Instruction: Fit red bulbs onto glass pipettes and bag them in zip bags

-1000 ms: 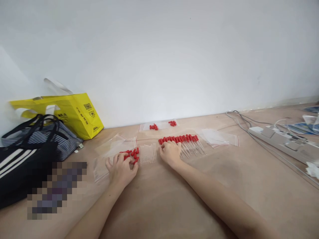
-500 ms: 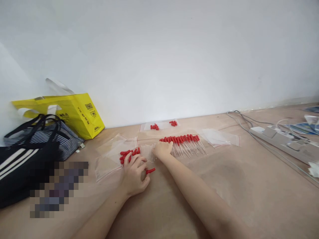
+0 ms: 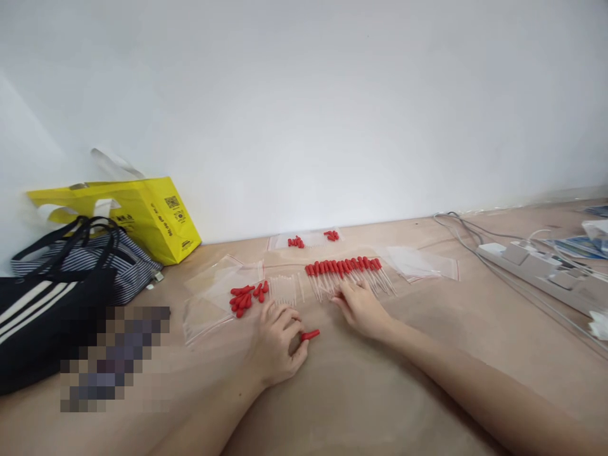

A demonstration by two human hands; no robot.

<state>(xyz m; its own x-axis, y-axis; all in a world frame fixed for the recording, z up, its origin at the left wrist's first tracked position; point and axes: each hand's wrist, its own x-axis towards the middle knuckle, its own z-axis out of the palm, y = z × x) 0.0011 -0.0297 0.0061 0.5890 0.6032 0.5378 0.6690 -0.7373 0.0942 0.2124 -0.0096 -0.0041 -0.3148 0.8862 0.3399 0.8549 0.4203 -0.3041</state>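
Note:
My left hand (image 3: pixel 282 348) pinches a red rubber dropper bulb (image 3: pixel 311 335) between thumb and forefinger, its narrow neck pointing right. Bent over the lower ends of a row of glass droppers with red bulbs (image 3: pixel 344 268), my right hand (image 3: pixel 363 310) has its fingers drawn together; whatever is in them is hidden. Loose red bulbs (image 3: pixel 241 302) lie in a heap beyond my left hand, on a clear plastic bag. Beside them bare glass tubes (image 3: pixel 284 290) are lined up, with one or two apart at their right.
A clear bag (image 3: pixel 306 239) with more red bulbs lies by the wall, and another plastic bag (image 3: pixel 422 263) lies right of the row. A power strip (image 3: pixel 532 266) with cables is at right. At left are a yellow bag (image 3: pixel 161 221) and a black bag (image 3: pixel 52 329).
My right hand has moved right, from the bare tubes to the lower ends of the bulbed droppers. My left hand has shifted right and nearer with the red bulb, uncovering the heap.

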